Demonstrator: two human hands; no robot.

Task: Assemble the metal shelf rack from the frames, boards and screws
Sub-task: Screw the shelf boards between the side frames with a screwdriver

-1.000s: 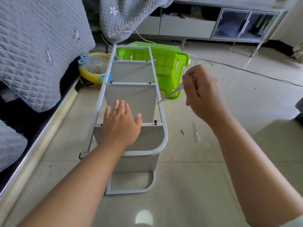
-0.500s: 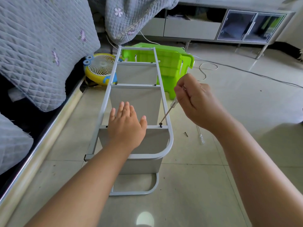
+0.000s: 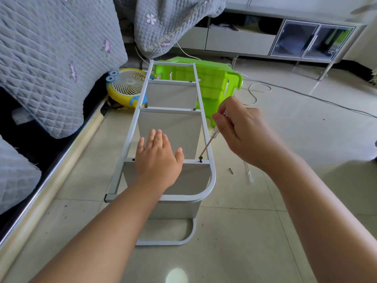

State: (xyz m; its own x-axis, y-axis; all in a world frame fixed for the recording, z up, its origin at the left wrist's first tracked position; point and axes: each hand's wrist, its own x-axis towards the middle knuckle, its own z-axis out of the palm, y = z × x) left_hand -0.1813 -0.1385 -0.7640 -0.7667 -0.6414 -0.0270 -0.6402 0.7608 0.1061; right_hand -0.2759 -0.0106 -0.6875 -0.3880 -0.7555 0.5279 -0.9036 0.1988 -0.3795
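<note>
The grey metal shelf rack [image 3: 212,176] lies on its side on the tiled floor, with three boards set between its two frames. My left hand [image 3: 158,160] rests flat, fingers straight, on the nearest crossbar of the upper frame. My right hand [image 3: 240,129] grips a clear-handled screwdriver [image 3: 208,142], whose tip sits on a black screw [image 3: 201,159] at the right end of that crossbar. Other black screws show at the crossbar ends farther up the frame. A loose black screw [image 3: 231,170] lies on the floor right of the rack.
A second clear screwdriver [image 3: 249,175] lies on the floor near the loose screw. A green plastic stool [image 3: 214,82] and a yellow fan [image 3: 127,88] lie behind the rack. A quilt-covered bed [image 3: 51,58] runs along the left. Cables cross the floor by a low cabinet [image 3: 285,39].
My right hand has brought the screwdriver down from mid-air onto the screw at the right end of the near crossbar. My left hand has stayed flat on the frame.
</note>
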